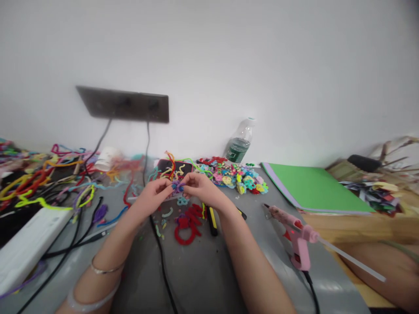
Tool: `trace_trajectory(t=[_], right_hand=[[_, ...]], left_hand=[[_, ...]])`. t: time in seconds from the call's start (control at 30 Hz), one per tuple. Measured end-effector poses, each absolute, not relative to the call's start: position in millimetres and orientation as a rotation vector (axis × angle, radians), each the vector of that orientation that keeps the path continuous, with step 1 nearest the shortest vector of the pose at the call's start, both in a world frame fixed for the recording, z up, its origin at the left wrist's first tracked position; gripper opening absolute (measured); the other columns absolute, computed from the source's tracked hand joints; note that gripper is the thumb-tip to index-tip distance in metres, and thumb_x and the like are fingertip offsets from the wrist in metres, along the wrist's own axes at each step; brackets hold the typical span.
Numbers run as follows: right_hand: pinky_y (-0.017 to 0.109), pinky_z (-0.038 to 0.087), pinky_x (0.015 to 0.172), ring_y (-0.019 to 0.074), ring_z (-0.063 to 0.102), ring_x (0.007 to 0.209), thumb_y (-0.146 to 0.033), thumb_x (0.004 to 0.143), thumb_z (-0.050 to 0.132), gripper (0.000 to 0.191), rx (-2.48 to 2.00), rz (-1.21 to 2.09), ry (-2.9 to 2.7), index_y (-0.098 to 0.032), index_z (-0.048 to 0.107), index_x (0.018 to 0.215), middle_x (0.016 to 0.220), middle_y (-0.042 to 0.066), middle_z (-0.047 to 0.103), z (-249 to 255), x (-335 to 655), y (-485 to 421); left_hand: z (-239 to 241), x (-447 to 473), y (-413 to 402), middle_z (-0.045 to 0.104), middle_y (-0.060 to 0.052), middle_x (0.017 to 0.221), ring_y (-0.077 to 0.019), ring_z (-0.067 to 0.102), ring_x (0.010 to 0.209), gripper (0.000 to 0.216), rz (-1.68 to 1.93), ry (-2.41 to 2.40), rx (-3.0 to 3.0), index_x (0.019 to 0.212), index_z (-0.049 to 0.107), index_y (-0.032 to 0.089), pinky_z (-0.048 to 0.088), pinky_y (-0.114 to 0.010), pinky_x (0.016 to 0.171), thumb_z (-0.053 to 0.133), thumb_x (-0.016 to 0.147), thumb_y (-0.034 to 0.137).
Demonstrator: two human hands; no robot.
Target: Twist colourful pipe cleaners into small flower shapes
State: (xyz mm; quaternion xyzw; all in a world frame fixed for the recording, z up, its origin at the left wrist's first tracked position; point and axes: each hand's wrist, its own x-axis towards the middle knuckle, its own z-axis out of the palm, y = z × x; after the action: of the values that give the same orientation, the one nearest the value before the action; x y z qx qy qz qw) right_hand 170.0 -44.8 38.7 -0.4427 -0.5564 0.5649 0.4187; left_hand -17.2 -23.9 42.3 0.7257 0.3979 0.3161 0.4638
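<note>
My left hand [155,194] and my right hand [202,188] meet over the middle of the grey table. Pinched between the fingertips of both is a small purple and blue pipe-cleaner piece [178,187]; its shape is partly hidden by the fingers. Just below lies a red pipe-cleaner piece [185,236] with a ring and zigzag bends, among small pale scraps. A tool with a yellow and black handle [212,221] rests beside my right wrist. Behind the right hand spreads a heap of small pipe-cleaner flowers [244,179] in many colours.
To the right lies a pink glue gun [299,244] with a clear stick in it. Green sheets [314,187] and a tilted water bottle [240,144] are farther back. Tangled pipe cleaners [42,174], cables and a white power strip [36,244] fill the left. Another person's arm shows at right.
</note>
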Motion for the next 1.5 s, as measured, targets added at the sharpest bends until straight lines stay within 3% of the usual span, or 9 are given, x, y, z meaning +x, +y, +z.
trace_trajectory(t=[0.17,0.4,0.53,0.73,1.07,1.33,1.5], right_hand=[[0.023,0.052,0.059,0.0101,0.061,0.055,-0.021,0.073,0.069,0.012,-1.100,1.511,-1.422,-0.016,0.059,0.077,0.060,-0.003,0.065,43.5,175.2,-48.0],[0.024,0.054,0.058,0.0106,0.063,0.056,-0.030,0.070,0.076,0.025,-1.012,1.399,-1.211,-0.018,0.054,0.076,0.060,-0.004,0.064,34.9,164.1,-41.0],[0.024,0.054,0.060,0.0101,0.063,0.059,-0.031,0.066,0.080,0.030,-0.966,1.423,-1.161,-0.018,0.056,0.078,0.065,-0.005,0.063,34.3,158.2,-41.1],[0.024,0.052,0.058,0.0092,0.060,0.056,-0.043,0.065,0.081,0.038,-0.938,1.392,-1.079,-0.018,0.056,0.078,0.065,-0.004,0.063,30.4,148.7,-39.0],[0.022,0.041,0.051,0.0092,0.051,0.051,-0.051,0.067,0.077,0.040,-1.008,1.337,-1.168,-0.019,0.053,0.070,0.056,-0.006,0.053,33.9,152.1,-40.2],[0.020,0.034,0.049,0.0068,0.045,0.049,-0.047,0.063,0.078,0.040,-0.963,1.589,-1.063,-0.019,0.049,0.064,0.056,-0.006,0.052,35.6,153.7,-42.3],[0.022,0.035,0.050,0.0079,0.045,0.050,-0.056,0.064,0.077,0.046,-0.986,1.408,-1.117,-0.020,0.049,0.068,0.057,-0.006,0.051,34.4,148.3,-41.1]], left_hand=[[41.5,-20.4,-23.5,0.049,0.003,0.058,-0.0103,0.042,0.053,0.035,0.677,0.944,1.672,0.060,0.053,0.017,0.032,-0.022,0.049,0.063,0.078,0.046],[31.3,-11.1,-24.6,0.065,-0.001,0.077,-0.0141,0.060,0.067,0.039,0.982,0.947,1.275,0.092,0.065,0.018,0.050,-0.024,0.058,0.077,0.070,0.048],[31.7,-8.3,-24.7,0.069,-0.002,0.078,-0.0150,0.064,0.065,0.041,1.040,0.950,1.249,0.088,0.068,0.017,0.054,-0.028,0.063,0.081,0.065,0.048],[33.1,-7.4,-25.8,0.063,0.002,0.066,-0.0114,0.058,0.058,0.037,1.150,0.982,1.246,0.075,0.066,0.017,0.051,-0.023,0.057,0.083,0.063,0.048],[30.1,-8.2,-23.9,0.070,-0.002,0.074,-0.0136,0.061,0.063,0.035,1.074,0.948,1.207,0.083,0.073,0.016,0.052,-0.025,0.061,0.085,0.060,0.039],[29.5,-9.3,-25.5,0.071,-0.002,0.075,-0.0144,0.062,0.066,0.027,1.044,0.913,1.287,0.083,0.074,0.017,0.052,-0.026,0.066,0.083,0.064,0.035],[28.2,-7.3,-24.5,0.068,-0.001,0.070,-0.0130,0.061,0.060,0.031,1.067,0.928,1.178,0.081,0.072,0.017,0.051,-0.024,0.058,0.083,0.063,0.040]])
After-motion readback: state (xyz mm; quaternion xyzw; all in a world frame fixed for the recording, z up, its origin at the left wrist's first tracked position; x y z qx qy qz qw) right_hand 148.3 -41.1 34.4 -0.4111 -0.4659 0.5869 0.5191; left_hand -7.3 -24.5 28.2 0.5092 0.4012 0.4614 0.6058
